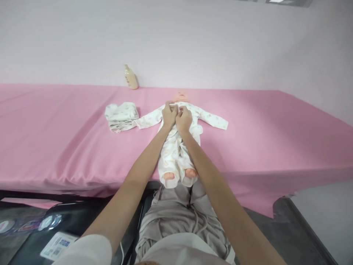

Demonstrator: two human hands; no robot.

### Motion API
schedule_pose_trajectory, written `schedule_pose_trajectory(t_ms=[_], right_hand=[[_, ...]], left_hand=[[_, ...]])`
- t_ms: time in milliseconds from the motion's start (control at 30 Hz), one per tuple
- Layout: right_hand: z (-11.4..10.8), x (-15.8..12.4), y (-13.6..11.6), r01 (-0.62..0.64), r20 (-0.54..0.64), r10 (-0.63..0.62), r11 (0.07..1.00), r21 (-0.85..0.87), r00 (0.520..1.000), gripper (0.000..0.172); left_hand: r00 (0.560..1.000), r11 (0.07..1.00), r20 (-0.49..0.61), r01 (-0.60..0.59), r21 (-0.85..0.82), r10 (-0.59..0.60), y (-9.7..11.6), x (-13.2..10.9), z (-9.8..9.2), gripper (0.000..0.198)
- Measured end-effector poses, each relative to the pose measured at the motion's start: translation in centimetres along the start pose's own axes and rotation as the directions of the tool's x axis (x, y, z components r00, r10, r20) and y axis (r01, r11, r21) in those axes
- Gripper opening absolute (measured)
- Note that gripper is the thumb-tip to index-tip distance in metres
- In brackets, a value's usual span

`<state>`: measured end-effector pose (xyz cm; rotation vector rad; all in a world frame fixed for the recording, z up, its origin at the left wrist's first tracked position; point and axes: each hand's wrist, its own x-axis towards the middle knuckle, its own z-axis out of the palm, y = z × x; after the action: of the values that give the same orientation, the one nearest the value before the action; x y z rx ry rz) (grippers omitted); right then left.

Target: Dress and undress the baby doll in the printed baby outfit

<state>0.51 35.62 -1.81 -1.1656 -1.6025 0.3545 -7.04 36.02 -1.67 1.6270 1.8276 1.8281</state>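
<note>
Left hand (169,115) and right hand (184,119) meet at the chest of a doll (181,97), fingers curled inward, the two sets of fingertips close together on the front of its white printed clothes (169,154). Head view: whether either hand pinches the cloth cannot be told, because the knuckles cover the contact point.

Position of the doll: on its back on a pink sheet (248,143), head toward the wall (176,44), feet at the near edge. This orientation probably serves reach: both forearms extend straight ahead, one from each side, and the chest lies between the hands. Both sleeves spread outward, leaving the front accessible. The sleeve on the left touches a folded cloth stack (121,114), which appears set aside to keep the middle free. One bottle (131,77) stands at the far edge by the wall, presumably out of the way of the arms.

Count: one doll; two sleeves; two trouser legs, with one foot showing at each; one cloth stack; one bottle on the sheet. At lower left, a black chair (74,211) bears one printed label (59,246). Clear plastic containers (50,222) also show there; their exact number is unclear.
</note>
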Motion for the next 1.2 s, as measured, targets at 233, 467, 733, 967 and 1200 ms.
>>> schedule_pose_trajectory(t_ms=[233,467,733,967,1200], right_hand=[[-1.3,-0.4,0.9,0.043,0.069,-0.04,0.998,-0.04,0.997,0.017],[-1.5,0.2,2.0,0.019,0.105,-0.033,0.992,0.127,0.994,0.023],[-1.7,0.5,1.9,-0.107,0.042,0.099,0.937,0.333,0.994,0.015],[-2.0,-0.1,1.6,-0.056,0.051,0.043,0.955,0.292,0.998,0.013],[-1.4,0.2,2.2,-0.038,0.027,0.033,0.971,0.238,0.999,0.007]], left_hand=[[0.983,0.953,0.175,0.006,0.304,-0.061,1.8,-1.5,-1.6,0.024],[0.976,0.932,0.192,0.022,0.363,-0.098,1.3,-1.7,-1.8,0.023],[0.974,0.895,0.221,-0.147,0.42,0.056,1.9,-2.4,-1.4,0.028],[0.98,0.919,0.171,-0.159,0.361,0.102,2.2,-3.0,-1.2,0.023],[0.992,0.871,0.118,-0.013,0.492,-0.052,2.5,-3.2,-1.3,0.022]])
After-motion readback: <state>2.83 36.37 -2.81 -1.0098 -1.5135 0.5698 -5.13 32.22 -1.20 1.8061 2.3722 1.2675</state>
